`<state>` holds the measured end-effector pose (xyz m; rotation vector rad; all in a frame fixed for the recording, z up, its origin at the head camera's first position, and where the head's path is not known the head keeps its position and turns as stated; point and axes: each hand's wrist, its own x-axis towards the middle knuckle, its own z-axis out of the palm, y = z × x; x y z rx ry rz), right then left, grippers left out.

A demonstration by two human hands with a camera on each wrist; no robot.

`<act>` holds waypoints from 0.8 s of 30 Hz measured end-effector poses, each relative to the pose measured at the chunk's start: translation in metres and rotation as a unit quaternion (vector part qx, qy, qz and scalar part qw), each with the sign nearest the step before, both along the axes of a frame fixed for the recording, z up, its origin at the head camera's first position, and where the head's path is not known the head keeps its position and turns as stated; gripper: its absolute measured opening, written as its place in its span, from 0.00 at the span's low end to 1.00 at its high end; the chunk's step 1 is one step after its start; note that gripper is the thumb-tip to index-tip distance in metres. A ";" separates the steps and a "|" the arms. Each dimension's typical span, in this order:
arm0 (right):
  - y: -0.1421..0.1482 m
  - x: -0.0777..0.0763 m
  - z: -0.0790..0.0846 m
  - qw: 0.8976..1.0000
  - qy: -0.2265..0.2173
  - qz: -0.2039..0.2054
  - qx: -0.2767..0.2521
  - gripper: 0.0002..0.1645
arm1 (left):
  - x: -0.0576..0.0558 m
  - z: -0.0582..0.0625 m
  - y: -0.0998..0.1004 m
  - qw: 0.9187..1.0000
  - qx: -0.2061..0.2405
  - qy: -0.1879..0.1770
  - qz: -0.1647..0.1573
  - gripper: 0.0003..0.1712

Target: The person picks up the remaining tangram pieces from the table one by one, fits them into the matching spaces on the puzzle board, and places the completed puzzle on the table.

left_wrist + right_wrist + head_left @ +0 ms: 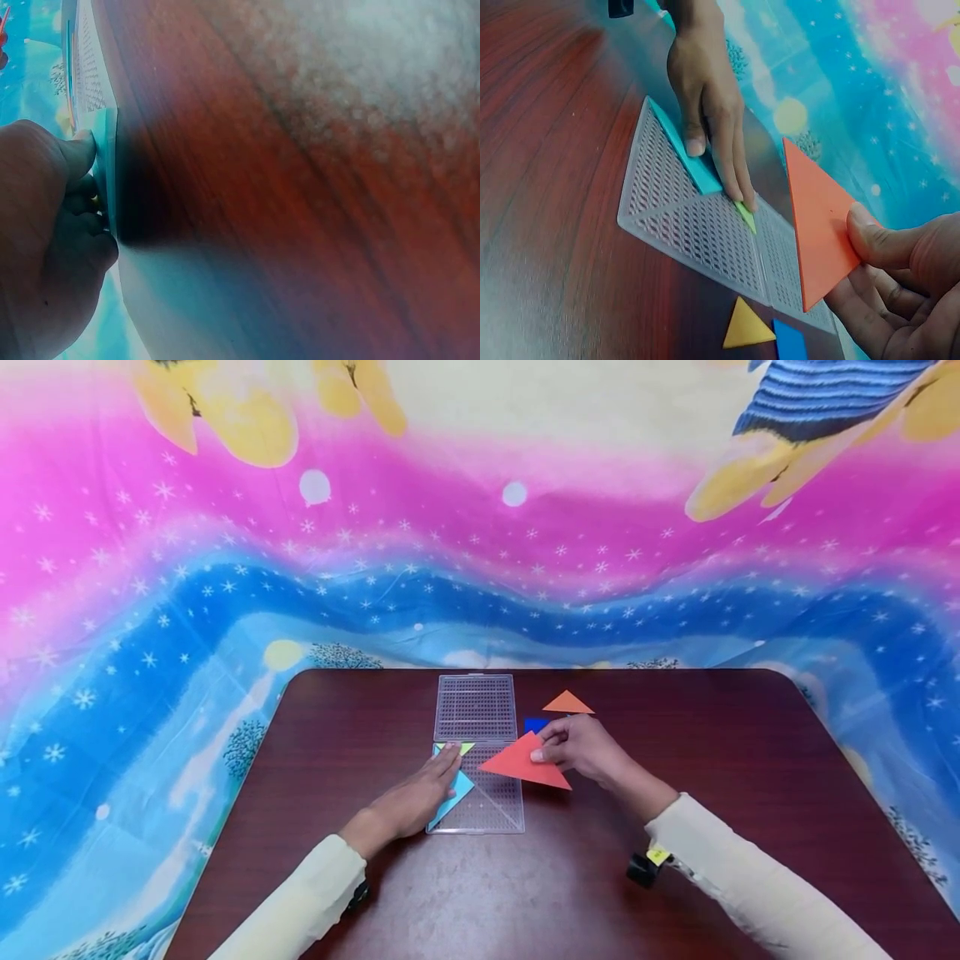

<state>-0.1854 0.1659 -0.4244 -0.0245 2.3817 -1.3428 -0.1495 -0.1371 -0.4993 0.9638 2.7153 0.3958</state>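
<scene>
My right hand (588, 747) pinches a large red-orange tangram triangle (525, 764) between thumb and fingers, lifted above the right side of a clear plastic tray (495, 797). With its fingers extended, my left hand (420, 789) rests over the left part of that tray. Its thumb touches a large cyan triangle (682, 150), and its fingertips press on a small lime-green triangle (745, 217) at the tray's far left corner. Part of both pieces lies hidden under this hand. Diagonal lines mark the tray's dotted base.
The tray's other gridded half (476, 706) lies unfolded behind it. To the right lie an orange triangle (567, 702), a blue piece (536, 725) partly covered, and a yellow triangle (748, 326). A printed cloth (480, 552) hangs behind the brown table (337, 710).
</scene>
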 end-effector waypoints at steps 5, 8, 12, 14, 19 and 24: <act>-0.011 0.000 0.001 1.000 -0.003 0.003 0.004 0.20 | 0.000 0.000 0.000 1.000 -0.001 -0.007 0.002 0.33; -0.015 -0.001 0.002 1.000 -0.001 0.008 0.011 0.20 | 0.000 0.000 0.000 1.000 -0.001 -0.007 0.002 0.33; -0.020 -0.002 0.002 1.000 0.001 0.012 0.018 0.20 | 0.000 0.000 -0.001 1.000 -0.001 -0.005 0.001 0.33; -0.023 -0.002 0.001 1.000 0.003 0.012 0.020 0.19 | 0.000 0.000 -0.002 1.000 0.000 -0.005 0.000 0.33; -0.031 -0.001 -0.002 0.999 0.007 0.017 0.036 0.17 | -0.001 -0.001 -0.003 1.000 0.000 -0.003 -0.001 0.33; -0.041 0.000 -0.004 0.998 0.008 0.022 0.052 0.14 | -0.001 -0.001 -0.002 1.000 -0.001 -0.009 0.007 0.33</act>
